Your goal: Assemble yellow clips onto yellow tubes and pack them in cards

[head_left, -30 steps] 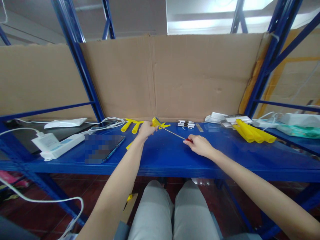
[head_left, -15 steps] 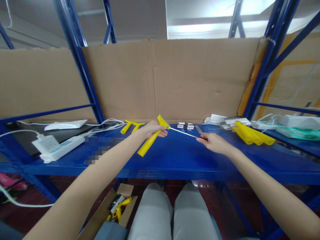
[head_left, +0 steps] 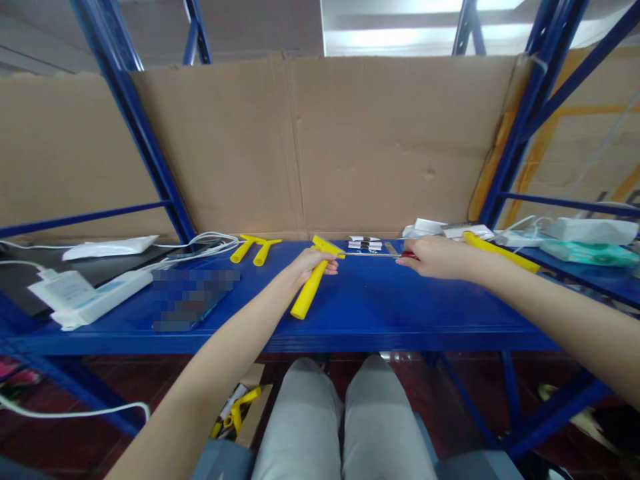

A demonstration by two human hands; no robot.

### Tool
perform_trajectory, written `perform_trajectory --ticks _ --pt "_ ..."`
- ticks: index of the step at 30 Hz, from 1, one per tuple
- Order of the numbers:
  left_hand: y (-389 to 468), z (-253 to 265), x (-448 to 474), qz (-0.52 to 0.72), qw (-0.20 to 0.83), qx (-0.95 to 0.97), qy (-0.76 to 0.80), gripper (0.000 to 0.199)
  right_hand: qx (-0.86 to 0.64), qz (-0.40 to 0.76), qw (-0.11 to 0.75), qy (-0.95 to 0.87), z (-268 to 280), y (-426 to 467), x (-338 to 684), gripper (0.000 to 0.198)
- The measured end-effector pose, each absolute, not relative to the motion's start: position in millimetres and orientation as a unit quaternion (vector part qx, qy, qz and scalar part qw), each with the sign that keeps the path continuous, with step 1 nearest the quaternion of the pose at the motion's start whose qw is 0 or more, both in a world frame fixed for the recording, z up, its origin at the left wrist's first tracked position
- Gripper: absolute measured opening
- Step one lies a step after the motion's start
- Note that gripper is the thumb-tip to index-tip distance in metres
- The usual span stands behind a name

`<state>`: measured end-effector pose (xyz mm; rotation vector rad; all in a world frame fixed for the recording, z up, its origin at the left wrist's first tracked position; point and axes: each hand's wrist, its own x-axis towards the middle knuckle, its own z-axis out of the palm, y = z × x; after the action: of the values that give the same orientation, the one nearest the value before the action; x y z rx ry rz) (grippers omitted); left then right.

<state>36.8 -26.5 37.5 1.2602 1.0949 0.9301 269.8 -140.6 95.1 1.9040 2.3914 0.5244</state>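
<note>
My left hand [head_left: 306, 263] is closed around a yellow T-shaped scraper [head_left: 307, 293] near its head, and the tubular handle slants down toward the shelf's front. From the right, my right hand [head_left: 429, 257] grips a screwdriver [head_left: 371, 255] by its red handle, most of which the fingers cover. Its long metal shaft lies almost level, with the tip at the right end of the scraper head. Whether the tip sits in a screw is too small to tell. Behind the shaft are a small stack of white packets with dark bands [head_left: 365, 244] and a flat metal strip [head_left: 391, 248].
Two yellow T-shaped pieces [head_left: 260, 253] lie at the back left near white cables. Another yellow piece [head_left: 503, 252] lies beyond my right forearm. A white power strip [head_left: 103, 300] and a pixelated flat object [head_left: 193, 300] are at left. Below, a cardboard box [head_left: 257, 417] holds yellow parts.
My right hand and the screwdriver have come up, bringing the shaft nearly level. The scraper handle now points more steeply down. The camera view has shifted slightly.
</note>
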Motion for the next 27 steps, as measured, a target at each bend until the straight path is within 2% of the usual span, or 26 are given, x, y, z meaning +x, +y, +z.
perform_trajectory --ticks 9,14,20,27 --pt "-29.2 34.7 31.0 0.404 0.528 0.568 0.485 0.017 0.527 0.291 0.025 0.799 102.4 -136.1 263.6 0.019" --pt "-28.8 34.6 29.2 0.405 0.506 0.575 0.5 0.027 0.501 0.33 0.044 0.799 99.0 -138.4 258.2 0.021" --pt "-34.7 36.0 30.1 0.405 0.493 0.579 0.508 0.031 0.542 0.313 0.058 0.778 104.8 -132.4 259.3 0.021" --pt "-40.1 39.2 30.2 0.412 0.48 0.58 0.513 0.031 0.577 0.239 0.034 0.781 103.3 -120.1 268.1 0.031"
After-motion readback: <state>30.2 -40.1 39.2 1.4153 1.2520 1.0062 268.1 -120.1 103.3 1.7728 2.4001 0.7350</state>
